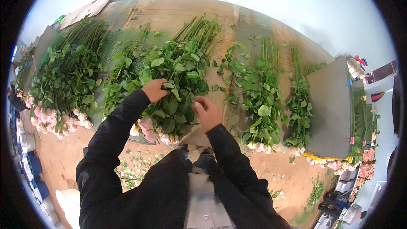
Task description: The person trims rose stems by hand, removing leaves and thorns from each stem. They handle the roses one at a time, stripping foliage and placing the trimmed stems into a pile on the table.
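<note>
A large bunch of pink roses [181,66] lies on the table before me, its cut stems pointing away and its blooms [149,128] hanging at the near edge. My left hand [155,90] is closed among the rose leaves [173,91] on the bunch's left side; its fingertips are partly hidden there. At the right edge of the same foliage is my right hand [207,113], with fingers curled and the thumb near the forefinger. Whether anything small is between them, I cannot tell.
More rose bunches lie left [68,73] and right [264,101], with a narrow one [299,111] beside a grey upright panel [329,105]. Loose leaves dot the wooden table [222,38] and the floor [136,165]. Buckets [33,162] line the far left, and a white object [68,205] stands behind my left arm.
</note>
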A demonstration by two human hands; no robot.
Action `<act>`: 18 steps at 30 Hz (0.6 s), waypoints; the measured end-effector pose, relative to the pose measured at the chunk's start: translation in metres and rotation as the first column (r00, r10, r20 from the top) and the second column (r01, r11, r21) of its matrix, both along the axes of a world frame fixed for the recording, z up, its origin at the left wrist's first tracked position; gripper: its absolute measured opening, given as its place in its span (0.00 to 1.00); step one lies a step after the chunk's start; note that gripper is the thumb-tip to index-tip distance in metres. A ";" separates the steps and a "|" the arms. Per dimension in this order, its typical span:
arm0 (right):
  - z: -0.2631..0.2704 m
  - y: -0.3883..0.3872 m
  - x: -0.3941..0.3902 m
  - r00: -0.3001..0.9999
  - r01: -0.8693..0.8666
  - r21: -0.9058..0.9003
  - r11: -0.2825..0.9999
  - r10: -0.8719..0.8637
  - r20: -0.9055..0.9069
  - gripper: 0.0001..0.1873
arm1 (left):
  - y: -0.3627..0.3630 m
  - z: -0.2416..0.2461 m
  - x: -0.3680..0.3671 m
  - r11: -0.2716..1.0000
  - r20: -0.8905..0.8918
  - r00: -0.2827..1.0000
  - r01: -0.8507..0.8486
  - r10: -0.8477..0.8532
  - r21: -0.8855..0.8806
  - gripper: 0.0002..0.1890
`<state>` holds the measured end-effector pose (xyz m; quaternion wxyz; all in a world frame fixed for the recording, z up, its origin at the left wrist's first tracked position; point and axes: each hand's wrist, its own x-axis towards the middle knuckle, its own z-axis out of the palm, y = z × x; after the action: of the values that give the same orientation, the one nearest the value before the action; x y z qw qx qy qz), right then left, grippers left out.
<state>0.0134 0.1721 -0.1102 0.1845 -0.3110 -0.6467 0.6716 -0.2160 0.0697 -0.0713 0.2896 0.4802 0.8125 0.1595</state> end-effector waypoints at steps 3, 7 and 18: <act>-0.015 0.002 -0.033 0.999 0.003 -0.268 0.963 -0.017 -0.049 0.18 | -0.001 0.001 -0.007 0.988 0.452 0.891 -0.109 0.047 0.113 0.23; -0.020 0.009 -0.053 0.998 -0.064 -0.181 0.981 0.058 -0.039 0.22 | -0.014 -0.002 -0.010 0.958 0.652 0.758 -0.199 0.016 0.207 0.21; 0.027 0.011 -0.075 0.976 -0.088 -0.659 0.747 -0.069 -0.209 0.12 | -0.031 0.018 -0.010 0.883 -0.005 0.987 0.149 -0.164 0.445 0.21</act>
<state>-0.0620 0.1827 -0.0831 0.1288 -0.2767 -0.3427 0.8885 -0.2260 0.0389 -0.0533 0.1976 0.5947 0.7086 0.3244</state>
